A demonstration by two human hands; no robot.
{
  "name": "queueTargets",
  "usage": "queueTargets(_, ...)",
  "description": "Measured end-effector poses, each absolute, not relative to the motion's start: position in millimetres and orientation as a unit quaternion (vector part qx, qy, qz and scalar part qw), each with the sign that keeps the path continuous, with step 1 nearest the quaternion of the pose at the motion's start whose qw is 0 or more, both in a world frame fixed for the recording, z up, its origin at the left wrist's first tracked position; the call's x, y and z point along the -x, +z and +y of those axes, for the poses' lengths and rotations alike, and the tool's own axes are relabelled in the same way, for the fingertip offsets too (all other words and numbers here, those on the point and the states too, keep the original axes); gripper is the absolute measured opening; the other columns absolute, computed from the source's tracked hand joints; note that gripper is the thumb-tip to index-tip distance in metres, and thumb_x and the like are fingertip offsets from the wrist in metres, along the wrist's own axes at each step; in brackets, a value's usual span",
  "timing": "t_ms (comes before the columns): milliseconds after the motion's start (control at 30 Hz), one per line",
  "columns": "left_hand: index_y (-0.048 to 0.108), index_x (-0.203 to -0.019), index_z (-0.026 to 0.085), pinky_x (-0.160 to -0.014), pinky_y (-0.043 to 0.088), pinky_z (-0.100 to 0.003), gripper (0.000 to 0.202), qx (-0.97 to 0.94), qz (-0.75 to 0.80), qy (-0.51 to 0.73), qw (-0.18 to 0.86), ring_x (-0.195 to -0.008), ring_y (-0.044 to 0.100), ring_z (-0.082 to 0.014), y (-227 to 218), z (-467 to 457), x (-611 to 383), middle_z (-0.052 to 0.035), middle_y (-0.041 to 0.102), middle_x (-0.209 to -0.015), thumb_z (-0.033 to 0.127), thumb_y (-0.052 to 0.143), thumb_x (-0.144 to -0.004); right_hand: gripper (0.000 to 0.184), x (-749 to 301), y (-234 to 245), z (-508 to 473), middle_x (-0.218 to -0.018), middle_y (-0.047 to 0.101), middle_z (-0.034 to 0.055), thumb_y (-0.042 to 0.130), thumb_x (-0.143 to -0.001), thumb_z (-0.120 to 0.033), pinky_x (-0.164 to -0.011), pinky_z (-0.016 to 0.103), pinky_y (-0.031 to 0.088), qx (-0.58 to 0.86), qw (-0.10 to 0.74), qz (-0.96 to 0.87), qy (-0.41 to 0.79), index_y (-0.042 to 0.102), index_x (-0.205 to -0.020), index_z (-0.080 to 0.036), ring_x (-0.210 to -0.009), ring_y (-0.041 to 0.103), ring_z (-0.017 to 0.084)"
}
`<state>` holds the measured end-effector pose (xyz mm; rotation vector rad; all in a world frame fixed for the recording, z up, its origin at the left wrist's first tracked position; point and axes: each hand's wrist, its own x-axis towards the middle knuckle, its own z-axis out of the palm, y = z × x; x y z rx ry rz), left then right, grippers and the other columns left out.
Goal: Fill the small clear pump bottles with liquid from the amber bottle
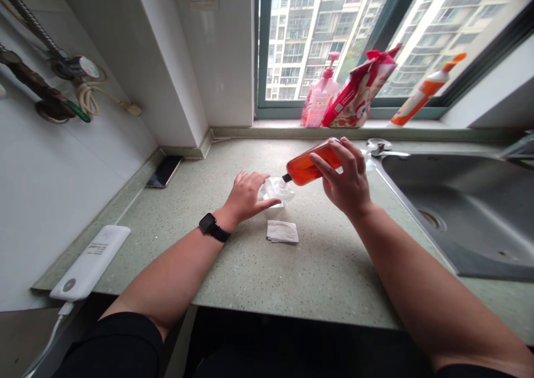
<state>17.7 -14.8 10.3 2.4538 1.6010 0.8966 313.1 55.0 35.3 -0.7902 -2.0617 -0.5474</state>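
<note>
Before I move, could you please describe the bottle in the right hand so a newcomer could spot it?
Start at the speckled countertop, left of the metal sink. Above it, the right hand holds a bottle tilted toward the left hand. Its see-through red-orange body and black tip set it apart from the pink pump bottle on the windowsill.
</note>
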Motion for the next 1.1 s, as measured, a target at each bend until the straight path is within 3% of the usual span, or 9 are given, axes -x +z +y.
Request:
queueTargets(267, 0.062, -0.141, 0.021, -0.133, 0.027, -0.061, 0.070, -0.800, 0.521, 0.295, 0.043, -0.126, 0.068, -0.0323, 10.1, -13.5, -18.0, -0.0108, 0.075, -0.131, 0.069, 0.077, -0.092, 0.088, -313.5, 33.9, 56.4, -0.164, 0.051, 0.0015, 0.060, -0.098, -0.005, -0.121, 0.070, 0.051, 0.320, 0.412, -0.818, -0.244, 0.039, -0.164, -0.060, -0.157, 0.045, 0.042)
queueTargets(400, 0.062, -0.142, 0.020, -0.133, 0.027, -0.060, 0.071, -0.801, 0.519, 0.297, 0.038, -0.126, 0.068, -0.0326, 9.2, -13.5, -18.0, -0.0115, 0.075, -0.130, 0.069, 0.077, -0.092, 0.090, -312.7, 36.9, 56.6, -0.160, 0.054, 0.0045, 0.058, -0.099, -0.002, -0.121, 0.062, 0.054, 0.287, 0.417, -0.812, -0.289, 0.036, -0.166, -0.057, -0.156, 0.047, 0.036)
queueTargets(667, 0.062, -0.142, 0.022, -0.132, 0.029, -0.063, 0.071, -0.803, 0.517, 0.295, 0.035, -0.127, 0.067, -0.0331, 8.2, -13.1, -17.3, -0.0112, 0.074, -0.132, 0.070, 0.075, -0.093, 0.093, -312.7, 37.0, 56.6, -0.164, 0.050, 0.0028, 0.057, -0.099, -0.002, -0.122, 0.061, 0.053, 0.283, 0.420, -0.814, -0.286, 0.031, -0.167, -0.059, -0.157, 0.046, 0.036)
queueTargets(767, 0.062, -0.142, 0.022, -0.132, 0.029, -0.062, 0.071, -0.801, 0.519, 0.294, 0.036, -0.126, 0.068, -0.0326, 8.1, -12.9, -17.3, -0.0109, 0.074, -0.132, 0.070, 0.075, -0.092, 0.090, -314.2, 35.2, 57.1, -0.163, 0.051, 0.0020, 0.057, -0.100, -0.004, -0.122, 0.065, 0.052, 0.298, 0.417, -0.816, -0.267, 0.034, -0.166, -0.060, -0.157, 0.045, 0.038)
queueTargets(967, 0.062, -0.141, 0.023, -0.132, 0.028, -0.063, 0.069, -0.801, 0.519, 0.294, 0.041, -0.126, 0.068, -0.0329, 9.2, -13.3, -17.8, -0.0110, 0.074, -0.131, 0.071, 0.074, -0.093, 0.074, -315.1, 35.2, 55.5, -0.164, 0.053, 0.0000, 0.064, -0.098, -0.011, -0.127, 0.071, 0.044, 0.335, 0.414, -0.827, -0.182, 0.054, -0.156, -0.056, -0.158, 0.043, 0.043)
queueTargets(1100, 0.062, -0.142, 0.023, -0.131, 0.028, -0.063, 0.069, -0.801, 0.520, 0.294, 0.042, -0.125, 0.067, -0.0326, 9.7, -13.6, -17.9, -0.0106, 0.074, -0.130, 0.071, 0.073, -0.094, 0.073, -314.5, 35.5, 55.2, -0.164, 0.053, 0.0000, 0.064, -0.099, -0.012, -0.127, 0.072, 0.043, 0.342, 0.413, -0.826, -0.172, 0.054, -0.156, -0.057, -0.159, 0.042, 0.043)
